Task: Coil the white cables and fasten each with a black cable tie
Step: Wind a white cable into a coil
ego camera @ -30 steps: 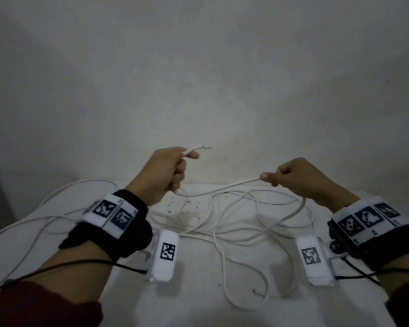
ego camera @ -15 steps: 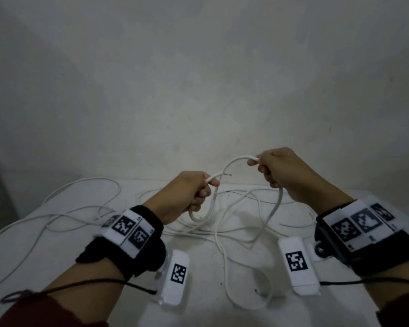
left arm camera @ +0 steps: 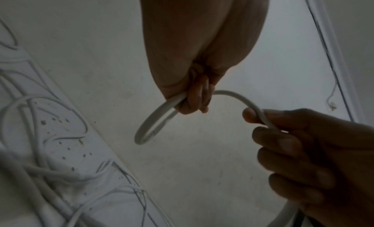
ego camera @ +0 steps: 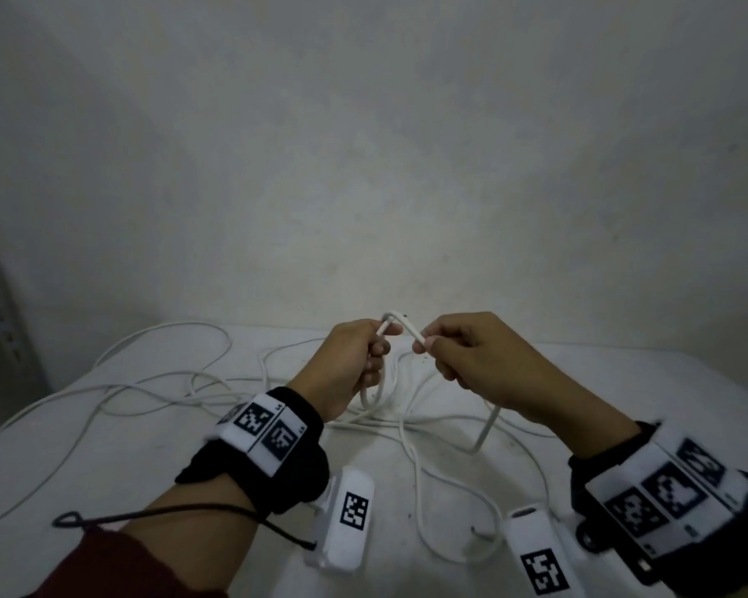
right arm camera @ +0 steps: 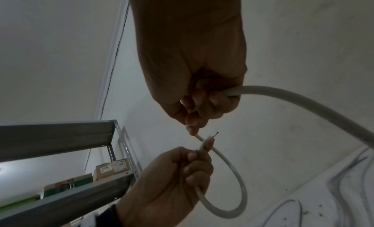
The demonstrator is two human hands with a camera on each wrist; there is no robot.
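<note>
While our left hand (ego camera: 355, 360) is gripping the first loop of the white cable (ego camera: 400, 328) above the table (ego camera: 622, 381), our right hand (ego camera: 463, 351) is pinching the next stretch. Risk: 1 loop springing open, slack snagging the tangle below.

Left hand (ego camera: 350, 364) and right hand (ego camera: 471, 356) pinching a white cable (ego camera: 400, 323) loop, above the table (ego camera: 666, 381)

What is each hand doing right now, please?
Left hand: closed, gripping the first loop of the cable.
Right hand: closed, pinching the same cable just past the loop.
</note>
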